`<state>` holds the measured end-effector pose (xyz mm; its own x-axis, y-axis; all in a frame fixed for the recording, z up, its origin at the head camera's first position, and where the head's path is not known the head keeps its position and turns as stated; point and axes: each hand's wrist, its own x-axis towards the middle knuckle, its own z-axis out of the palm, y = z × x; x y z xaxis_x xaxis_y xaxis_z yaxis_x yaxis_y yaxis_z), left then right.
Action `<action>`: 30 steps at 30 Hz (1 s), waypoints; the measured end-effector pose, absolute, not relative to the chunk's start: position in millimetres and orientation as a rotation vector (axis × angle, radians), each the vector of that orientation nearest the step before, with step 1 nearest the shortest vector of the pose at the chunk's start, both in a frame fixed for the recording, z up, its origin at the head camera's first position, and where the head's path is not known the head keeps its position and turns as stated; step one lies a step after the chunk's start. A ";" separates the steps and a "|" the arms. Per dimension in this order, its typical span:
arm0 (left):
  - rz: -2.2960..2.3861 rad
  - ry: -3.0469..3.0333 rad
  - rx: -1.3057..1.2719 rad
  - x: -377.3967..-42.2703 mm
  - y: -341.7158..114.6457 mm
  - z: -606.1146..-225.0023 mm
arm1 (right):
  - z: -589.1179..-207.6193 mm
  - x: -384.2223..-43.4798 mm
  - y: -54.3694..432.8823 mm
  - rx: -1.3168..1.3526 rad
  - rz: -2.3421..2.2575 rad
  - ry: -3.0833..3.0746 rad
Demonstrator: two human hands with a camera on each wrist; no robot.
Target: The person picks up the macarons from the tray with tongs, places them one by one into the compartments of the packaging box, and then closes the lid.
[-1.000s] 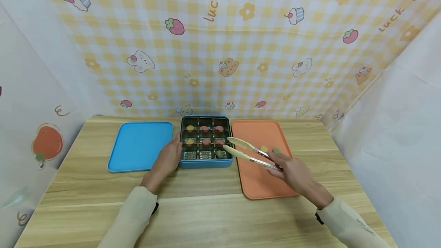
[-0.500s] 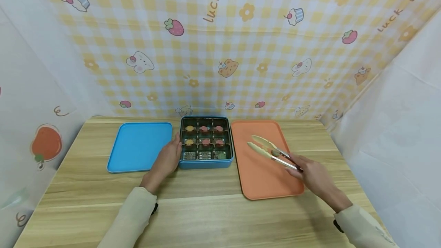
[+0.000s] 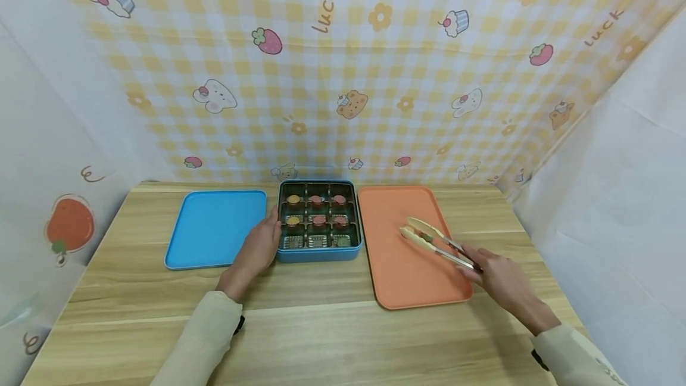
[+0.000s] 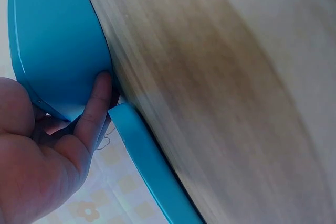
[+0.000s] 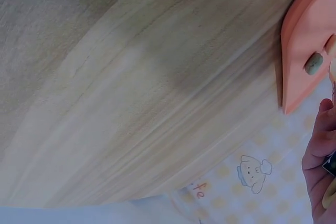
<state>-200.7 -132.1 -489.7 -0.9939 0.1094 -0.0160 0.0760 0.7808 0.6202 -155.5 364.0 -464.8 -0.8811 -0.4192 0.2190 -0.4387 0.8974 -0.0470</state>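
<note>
Tongs (image 3: 435, 249) slant over the orange tray (image 3: 393, 279), our right hand (image 3: 498, 276) gripping them with curled fingers; we hold their arms parted, seemingly to leave room for the green sweet (image 5: 314, 63) and pale sweet (image 5: 331, 44) lying there. Whether the tips touch either, we cannot tell. Just left of that tray stands the blue box (image 3: 320, 257), holding more sweets (image 3: 318, 220). We rest our left hand (image 3: 261, 245), fingers fairly straight, against its left wall, probably to steady it. Beside it lies a blue lid (image 3: 217, 228), likely set aside for access.

Cream sleeves (image 3: 199, 335) show a black piece (image 3: 239, 324) at each cuff.
</note>
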 end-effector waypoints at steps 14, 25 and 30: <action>1.031 2.918 0.161 -200.2 -132.7 -488.7 | -467.1 -156.2 360.8 0.626 0.095 -2.925; 1.034 2.907 0.158 -199.8 -133.1 -488.0 | -470.6 -158.1 356.5 0.643 0.054 -2.877; 1.029 2.909 0.167 -199.9 -132.7 -488.7 | -471.7 -157.7 354.9 0.652 0.063 -2.854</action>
<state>-199.9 -132.7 -488.7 -0.9928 0.1187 -0.0125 0.0844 0.7724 0.6295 -157.7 354.9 -471.7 -0.8794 -0.4245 0.2154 -0.4335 0.9011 0.0058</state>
